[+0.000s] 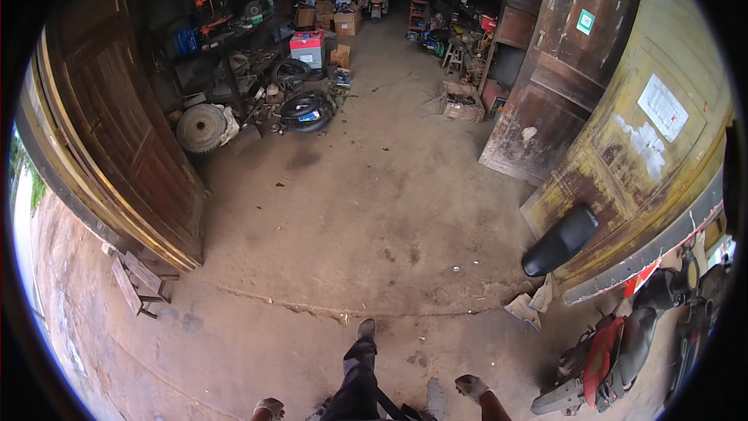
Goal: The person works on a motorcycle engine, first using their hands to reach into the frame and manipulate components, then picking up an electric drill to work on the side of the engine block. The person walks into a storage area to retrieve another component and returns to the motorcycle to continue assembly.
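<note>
Judging from the lower edge outward, the hands come first. The left hand [269,408] is cut off by the frame and looks curled, and the right hand [471,386] looks loosely closed. I cannot tell whether either holds anything. Between them, and nearest to both, a dark shape [358,378] rises from the bottom edge. It is long and narrow, black and slightly glossy, and ends in a paler grey tip pointing into the shed. Dark straps run off its lower right. It may be a trousered leg and shoe, but I cannot tell.

Footing seems the main risk. Just ahead, a crack [312,308] runs across the floor [351,218] with small debris scattered along it, and a toe could catch there. A red motorbike [612,359] is close on the right, and a careless swing of the right hand could strike it. Torn scrap [523,309] lies on the ground just beyond it. A black seat [561,240] leans on the yellow door [647,156] and could slide down if the door is jolted. A low bench [140,281] stands on the left, by the brown door [117,132].

Further in, a wheel [200,127] and a tyre [305,109] lie at the edge of the walkway amid clutter, which narrows the safe path. The back of the shed is too dark to read.
</note>
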A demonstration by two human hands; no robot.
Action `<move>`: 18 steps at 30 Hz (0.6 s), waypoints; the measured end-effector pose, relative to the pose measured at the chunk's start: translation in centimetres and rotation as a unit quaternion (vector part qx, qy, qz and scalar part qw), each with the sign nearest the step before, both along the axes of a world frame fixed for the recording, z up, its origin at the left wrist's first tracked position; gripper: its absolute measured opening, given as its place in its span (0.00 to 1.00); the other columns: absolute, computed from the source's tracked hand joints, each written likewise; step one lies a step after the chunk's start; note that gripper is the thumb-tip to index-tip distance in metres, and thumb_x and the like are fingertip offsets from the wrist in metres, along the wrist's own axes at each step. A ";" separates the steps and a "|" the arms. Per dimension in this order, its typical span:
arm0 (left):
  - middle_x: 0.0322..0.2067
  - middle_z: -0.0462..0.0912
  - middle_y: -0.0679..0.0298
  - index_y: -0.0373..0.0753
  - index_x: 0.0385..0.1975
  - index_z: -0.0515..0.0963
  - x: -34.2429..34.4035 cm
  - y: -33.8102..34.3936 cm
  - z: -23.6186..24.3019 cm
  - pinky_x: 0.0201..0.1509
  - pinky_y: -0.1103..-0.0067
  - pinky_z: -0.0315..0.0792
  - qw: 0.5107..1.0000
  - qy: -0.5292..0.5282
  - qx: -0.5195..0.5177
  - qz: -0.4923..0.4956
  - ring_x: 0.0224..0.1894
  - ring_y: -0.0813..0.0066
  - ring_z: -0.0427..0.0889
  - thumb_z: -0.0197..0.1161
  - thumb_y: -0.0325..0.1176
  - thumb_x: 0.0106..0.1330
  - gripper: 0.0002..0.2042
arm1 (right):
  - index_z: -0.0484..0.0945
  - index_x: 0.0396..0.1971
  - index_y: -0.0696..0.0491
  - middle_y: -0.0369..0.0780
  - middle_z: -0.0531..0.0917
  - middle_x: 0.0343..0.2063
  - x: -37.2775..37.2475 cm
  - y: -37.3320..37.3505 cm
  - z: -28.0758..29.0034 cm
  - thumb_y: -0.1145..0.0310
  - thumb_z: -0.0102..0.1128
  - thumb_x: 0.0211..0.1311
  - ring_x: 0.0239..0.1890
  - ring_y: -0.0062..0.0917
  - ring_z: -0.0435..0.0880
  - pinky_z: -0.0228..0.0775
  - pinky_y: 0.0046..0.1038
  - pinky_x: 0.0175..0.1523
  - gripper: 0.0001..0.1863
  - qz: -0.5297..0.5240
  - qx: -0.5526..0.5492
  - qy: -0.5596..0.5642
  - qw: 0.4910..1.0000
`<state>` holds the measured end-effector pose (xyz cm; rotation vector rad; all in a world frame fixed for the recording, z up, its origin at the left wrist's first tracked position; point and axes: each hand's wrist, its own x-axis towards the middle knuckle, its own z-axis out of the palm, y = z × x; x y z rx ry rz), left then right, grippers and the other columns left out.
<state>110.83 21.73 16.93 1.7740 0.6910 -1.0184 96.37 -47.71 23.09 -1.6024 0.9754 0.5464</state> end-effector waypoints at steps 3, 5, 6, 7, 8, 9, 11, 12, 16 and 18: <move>0.28 0.81 0.58 0.40 0.41 0.79 11.0 -4.6 1.0 0.25 0.66 0.75 0.994 0.087 0.058 -0.025 0.25 0.65 0.80 0.54 0.34 0.69 0.09 | 0.81 0.39 0.58 0.39 0.85 0.28 3.2 -3.6 -1.2 0.62 0.61 0.67 0.27 0.24 0.81 0.76 0.28 0.35 0.13 -0.097 -0.021 0.028 0.995; 0.29 0.82 0.57 0.38 0.40 0.80 17.7 -8.3 1.1 0.27 0.67 0.77 0.981 0.147 0.079 -0.097 0.26 0.65 0.82 0.53 0.34 0.70 0.10 | 0.81 0.37 0.59 0.41 0.84 0.26 2.2 -5.3 -1.9 0.65 0.61 0.67 0.26 0.27 0.82 0.76 0.31 0.31 0.11 -0.246 0.032 0.085 0.965; 0.30 0.83 0.57 0.37 0.40 0.80 21.9 -9.4 1.9 0.28 0.67 0.78 0.974 0.159 0.097 -0.125 0.27 0.65 0.83 0.53 0.34 0.70 0.10 | 0.81 0.36 0.58 0.40 0.85 0.26 3.9 -5.2 -1.1 0.63 0.58 0.70 0.27 0.26 0.83 0.76 0.31 0.32 0.12 -0.221 0.045 0.128 0.966; 0.30 0.84 0.56 0.36 0.39 0.80 23.4 -12.3 0.9 0.29 0.67 0.79 0.965 0.199 0.081 -0.153 0.27 0.65 0.83 0.52 0.34 0.70 0.11 | 0.80 0.47 0.60 0.48 0.79 0.19 -1.3 -8.1 -4.5 0.66 0.64 0.69 0.15 0.34 0.74 0.64 0.39 0.20 0.14 -0.281 0.124 -0.019 0.951; 0.30 0.85 0.56 0.35 0.38 0.80 28.5 -13.3 2.2 0.30 0.68 0.80 0.959 0.193 0.106 -0.179 0.28 0.64 0.84 0.52 0.34 0.70 0.11 | 0.79 0.47 0.61 0.45 0.79 0.19 1.5 -7.2 -4.3 0.67 0.62 0.70 0.15 0.31 0.74 0.63 0.36 0.18 0.13 -0.213 0.087 0.019 0.973; 0.31 0.86 0.55 0.34 0.38 0.81 33.2 -15.6 2.4 0.31 0.68 0.81 0.955 0.188 0.112 -0.200 0.28 0.64 0.85 0.51 0.33 0.70 0.12 | 0.79 0.47 0.61 0.43 0.81 0.20 3.3 -7.7 -3.8 0.67 0.61 0.70 0.15 0.30 0.75 0.65 0.35 0.19 0.13 -0.252 0.099 0.024 0.962; 0.28 0.85 0.56 0.34 0.33 0.80 43.2 -21.3 2.7 0.32 0.68 0.81 0.966 0.130 0.076 -0.208 0.28 0.65 0.85 0.51 0.33 0.70 0.12 | 0.79 0.52 0.60 0.47 0.84 0.24 5.9 -10.6 -3.9 0.66 0.64 0.69 0.17 0.33 0.79 0.69 0.35 0.20 0.17 -0.209 0.044 0.015 0.977; 0.27 0.84 0.57 0.35 0.32 0.80 49.7 -24.6 4.0 0.31 0.69 0.80 0.959 0.097 0.093 -0.248 0.27 0.66 0.84 0.51 0.32 0.69 0.11 | 0.79 0.51 0.59 0.47 0.84 0.24 9.2 -10.8 -3.1 0.66 0.64 0.69 0.17 0.32 0.79 0.69 0.35 0.21 0.16 -0.213 0.039 0.038 0.976; 0.23 0.82 0.62 0.38 0.28 0.81 68.3 -38.3 8.1 0.26 0.71 0.73 0.969 -0.001 0.088 -0.232 0.24 0.71 0.80 0.51 0.34 0.68 0.12 | 0.80 0.47 0.59 0.45 0.84 0.25 22.5 -14.0 -0.8 0.64 0.62 0.70 0.20 0.30 0.80 0.71 0.34 0.24 0.14 -0.222 0.046 0.097 0.969; 0.22 0.82 0.63 0.38 0.28 0.81 75.0 -44.3 8.9 0.26 0.72 0.73 0.975 -0.061 0.048 -0.209 0.23 0.72 0.79 0.54 0.36 0.67 0.12 | 0.80 0.45 0.58 0.44 0.84 0.25 29.8 -17.4 -0.3 0.63 0.61 0.70 0.21 0.29 0.81 0.71 0.33 0.25 0.14 -0.208 0.041 0.108 0.971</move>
